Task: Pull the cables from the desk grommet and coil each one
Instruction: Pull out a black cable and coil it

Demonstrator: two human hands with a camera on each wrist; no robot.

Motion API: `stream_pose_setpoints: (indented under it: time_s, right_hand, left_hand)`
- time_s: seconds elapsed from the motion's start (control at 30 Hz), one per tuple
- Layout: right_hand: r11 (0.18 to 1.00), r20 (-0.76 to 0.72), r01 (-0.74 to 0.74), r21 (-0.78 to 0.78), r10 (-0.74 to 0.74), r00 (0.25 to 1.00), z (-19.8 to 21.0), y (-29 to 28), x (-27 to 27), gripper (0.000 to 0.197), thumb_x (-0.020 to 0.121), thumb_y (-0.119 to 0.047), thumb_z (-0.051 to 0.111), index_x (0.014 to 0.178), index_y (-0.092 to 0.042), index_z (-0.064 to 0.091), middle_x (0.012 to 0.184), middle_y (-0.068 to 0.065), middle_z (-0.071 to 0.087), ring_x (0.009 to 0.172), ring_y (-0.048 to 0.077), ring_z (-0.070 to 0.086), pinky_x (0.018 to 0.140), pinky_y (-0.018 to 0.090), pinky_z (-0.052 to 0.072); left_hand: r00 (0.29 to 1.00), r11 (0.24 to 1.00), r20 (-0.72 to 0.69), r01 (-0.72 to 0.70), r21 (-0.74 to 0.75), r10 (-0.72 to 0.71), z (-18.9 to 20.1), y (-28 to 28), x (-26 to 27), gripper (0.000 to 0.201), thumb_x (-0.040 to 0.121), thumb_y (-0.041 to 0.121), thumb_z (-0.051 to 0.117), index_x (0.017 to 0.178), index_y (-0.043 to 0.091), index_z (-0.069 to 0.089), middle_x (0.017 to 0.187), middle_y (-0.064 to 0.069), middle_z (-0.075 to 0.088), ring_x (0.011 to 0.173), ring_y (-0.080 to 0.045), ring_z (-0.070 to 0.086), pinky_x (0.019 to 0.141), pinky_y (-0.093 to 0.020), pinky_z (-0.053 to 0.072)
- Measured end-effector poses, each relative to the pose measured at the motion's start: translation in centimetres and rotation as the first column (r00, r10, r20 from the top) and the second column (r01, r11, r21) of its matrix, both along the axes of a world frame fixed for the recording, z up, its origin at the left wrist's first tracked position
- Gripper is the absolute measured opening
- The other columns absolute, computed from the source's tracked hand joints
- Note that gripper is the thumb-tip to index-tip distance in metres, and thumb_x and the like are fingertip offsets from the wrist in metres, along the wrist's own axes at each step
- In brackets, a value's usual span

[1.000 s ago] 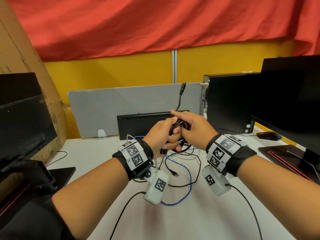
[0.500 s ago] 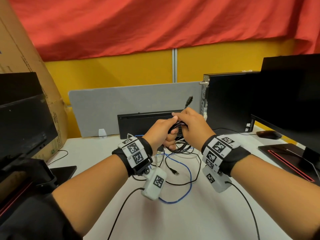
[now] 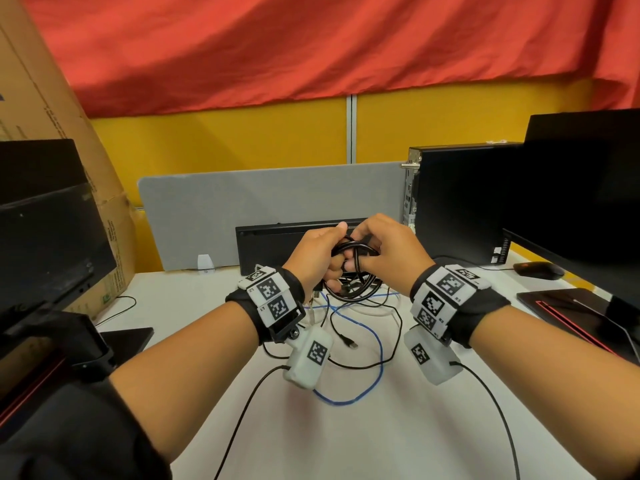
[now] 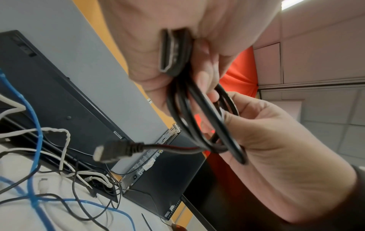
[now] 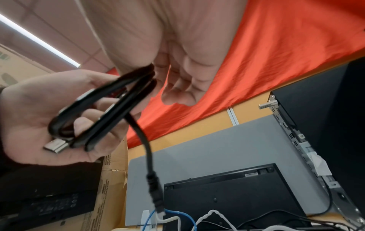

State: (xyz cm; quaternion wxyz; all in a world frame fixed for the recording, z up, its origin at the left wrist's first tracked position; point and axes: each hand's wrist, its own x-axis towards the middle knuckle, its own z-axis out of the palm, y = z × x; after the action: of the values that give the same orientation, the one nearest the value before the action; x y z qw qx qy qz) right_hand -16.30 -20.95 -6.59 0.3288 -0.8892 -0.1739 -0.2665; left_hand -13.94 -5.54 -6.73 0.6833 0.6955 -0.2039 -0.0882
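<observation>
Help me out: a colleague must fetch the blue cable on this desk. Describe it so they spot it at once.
On the white desk, look just in front of the black keyboard propped against the grey divider. Among the loose leads lies the blue cable, looping toward the near edge; its neighbours are black or white.

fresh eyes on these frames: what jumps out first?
Both hands meet mid-frame above the desk: the left hand and right hand grip a coiled black cable. Below them a loose blue cable loops across the white desk. A red curtain fills the background.
</observation>
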Motion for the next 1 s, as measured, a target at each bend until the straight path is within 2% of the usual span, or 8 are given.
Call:
stream_pose_setpoints:
  time_s: [0.1,0.3,0.4,0.5,0.57,0.63,0.77,1.0]
  right_hand:
    - [0.985,-0.084,-0.12,0.122,0.131,0.988,-0.1,-0.3,-0.1,0.04,0.069,-0.021,0.086,0.101,-0.025,0.062,0.088,-0.011,0.064,0.061,0.001,0.052,0.059,0.013,0.046]
    - [0.943,-0.057,-0.223,0.247,0.243,0.968,-0.1,0.0,-0.3,0.012,0.089,-0.021,0.066,0.098,-0.022,0.074,0.081,-0.012,0.07,0.067,-0.002,0.062,0.061,0.011,0.047]
    - [0.905,-0.137,-0.176,0.387,0.245,0.96,0.2,0.1,-0.5,0.03,0.097,-0.028,0.054,0.094,-0.005,0.074,0.072,-0.001,0.07,0.052,0.0,0.056,0.05,0.02,0.045]
    - [0.901,-0.279,-0.082,0.426,0.217,0.935,0.6,-0.1,-0.7,0.038,0.098,-0.039,0.049,0.091,-0.011,0.074,0.062,-0.004,0.067,0.055,0.011,0.057,0.052,0.029,0.049]
    - [0.859,-0.359,-0.028,0.511,0.243,0.901,0.8,0.0,-0.8,0.035,0.096,-0.041,0.053,0.097,-0.013,0.074,0.071,0.001,0.069,0.061,0.014,0.06,0.058,0.03,0.05]
    - [0.788,-0.371,-0.001,0.615,0.29,0.882,1.0,-0.1,-0.9,0.03,0.092,-0.036,0.061,0.101,-0.01,0.074,0.085,0.006,0.068,0.063,0.015,0.059,0.059,0.027,0.05]
    - [0.634,-0.332,-0.048,0.772,0.467,0.82,1.6,-0.6,-1.1,0.02,0.094,-0.014,0.06,0.108,0.0,0.066,0.076,0.005,0.06,0.056,0.01,0.056,0.054,0.02,0.052]
    - [0.534,-0.262,-0.103,0.839,0.563,0.784,1.9,-2.3,-1.6,0.032,0.094,0.01,0.04,0.11,0.0,0.065,0.099,0.017,0.072,0.084,0.026,0.07,0.083,0.035,0.057]
  left_hand:
    - [0.998,0.998,0.028,-0.057,0.018,0.056,-0.4,0.2,0.5,0.041,0.102,0.042,0.039,0.08,0.01,0.053,0.049,0.002,0.029,0.041,-0.012,0.024,0.041,-0.021,0.028]
    - [0.996,0.996,0.048,-0.076,0.047,0.074,-0.6,0.7,0.7,0.038,0.101,0.044,0.04,0.08,0.016,0.054,0.055,0.004,0.027,0.044,-0.01,0.023,0.042,-0.022,0.026]
    - [0.991,0.992,0.119,-0.072,0.105,0.06,-0.6,0.6,0.6,0.039,0.099,0.045,0.046,0.084,0.011,0.059,0.052,0.007,0.029,0.043,-0.01,0.025,0.04,-0.021,0.027]
    - [0.967,0.968,0.252,-0.097,0.233,0.036,-1.0,0.7,0.7,0.031,0.098,0.039,0.051,0.087,0.012,0.063,0.05,0.007,0.038,0.042,-0.008,0.036,0.039,-0.022,0.037]
    - [0.954,0.947,0.298,-0.125,0.295,0.033,-1.3,0.8,0.8,0.025,0.099,0.035,0.051,0.091,0.014,0.063,0.054,0.003,0.039,0.042,-0.007,0.038,0.041,-0.022,0.041]
    - [0.943,0.927,0.326,-0.183,0.327,0.071,-1.7,0.7,1.2,0.025,0.1,0.033,0.05,0.088,0.014,0.061,0.056,0.001,0.04,0.039,-0.005,0.04,0.042,-0.025,0.043]
    - [0.92,0.91,0.327,-0.312,0.274,0.217,-2.1,0.5,2.0,0.031,0.099,0.035,0.05,0.077,0.013,0.052,0.058,0.0,0.041,0.035,-0.007,0.041,0.042,-0.028,0.044]
    - [0.879,0.874,0.308,-0.437,0.213,0.364,-1.5,1.8,3.1,0.031,0.099,0.038,0.049,0.077,0.018,0.054,0.06,-0.001,0.044,0.034,-0.003,0.042,0.039,-0.023,0.044]
